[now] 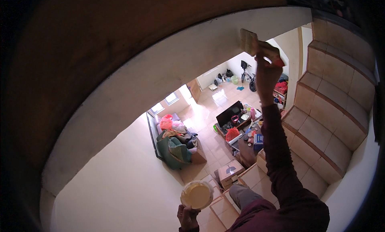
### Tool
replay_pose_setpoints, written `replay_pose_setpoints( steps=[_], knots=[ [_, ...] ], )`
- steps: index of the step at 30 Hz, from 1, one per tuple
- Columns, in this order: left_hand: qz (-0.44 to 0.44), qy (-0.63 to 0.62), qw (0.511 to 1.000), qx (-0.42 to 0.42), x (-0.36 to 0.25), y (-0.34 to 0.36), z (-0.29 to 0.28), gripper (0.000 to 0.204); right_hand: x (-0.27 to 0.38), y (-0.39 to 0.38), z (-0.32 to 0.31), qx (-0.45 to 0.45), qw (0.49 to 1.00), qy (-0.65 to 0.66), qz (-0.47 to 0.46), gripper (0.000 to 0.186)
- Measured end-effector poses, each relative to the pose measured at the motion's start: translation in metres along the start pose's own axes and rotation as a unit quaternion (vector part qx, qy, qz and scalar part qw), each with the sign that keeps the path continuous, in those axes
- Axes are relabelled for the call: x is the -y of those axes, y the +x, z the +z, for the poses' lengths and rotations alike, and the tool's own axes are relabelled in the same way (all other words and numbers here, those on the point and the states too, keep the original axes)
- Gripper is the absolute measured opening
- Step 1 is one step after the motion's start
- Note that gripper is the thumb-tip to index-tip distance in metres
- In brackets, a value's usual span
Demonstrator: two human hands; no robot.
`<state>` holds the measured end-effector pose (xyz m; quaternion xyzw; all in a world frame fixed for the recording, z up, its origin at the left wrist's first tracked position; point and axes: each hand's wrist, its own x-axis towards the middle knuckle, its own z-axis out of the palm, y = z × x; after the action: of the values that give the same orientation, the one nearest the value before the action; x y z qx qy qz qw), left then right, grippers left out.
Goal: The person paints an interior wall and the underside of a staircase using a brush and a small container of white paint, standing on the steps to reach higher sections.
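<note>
Flat brush (249,42) held up at the pale beam (160,59) in the right hand (269,77); round tub (197,195) held low in the left hand (187,216).
Brush handle is closed on by the right fingers; bristle contact with the beam cannot be told. Brush judged light, handle stiff, bristles softer; best gripped by the handle, clear of the bristles. Tub is pinched at its near edge; judged light, thin-walled, likely to flex or tip if squeezed, so better supported from below. Contents look pale yellow; depth cannot be told. Beam face looks smooth, slightly marked, edges bent by the lens. Tiled stairs (321,119) are seen at right, white wall (116,176) at lower left, carton (231,170) and glossy tiled floor (204,111) below.
</note>
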<state>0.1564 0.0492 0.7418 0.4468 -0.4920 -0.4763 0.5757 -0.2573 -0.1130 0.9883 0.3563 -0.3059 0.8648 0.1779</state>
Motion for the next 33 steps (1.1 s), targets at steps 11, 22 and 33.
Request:
replay_pose_setpoints(
  steps=[11,22,33],
  knots=[
    [-0.174,-0.148,0.973,-0.025,0.019,0.011,0.005,0.011,0.062,-0.073,0.079,0.227,0.95,0.201,-0.079,0.016],
    [-0.18,-0.17,0.968,0.027,0.033,0.045,0.058,0.014,-0.051,0.064,-0.013,0.022,0.994,-0.03,-0.101,0.014],
    [-0.198,-0.167,0.961,0.099,0.046,0.086,0.183,0.018,0.008,0.005,-0.049,0.197,0.947,0.212,0.138,0.021]
  ],
)
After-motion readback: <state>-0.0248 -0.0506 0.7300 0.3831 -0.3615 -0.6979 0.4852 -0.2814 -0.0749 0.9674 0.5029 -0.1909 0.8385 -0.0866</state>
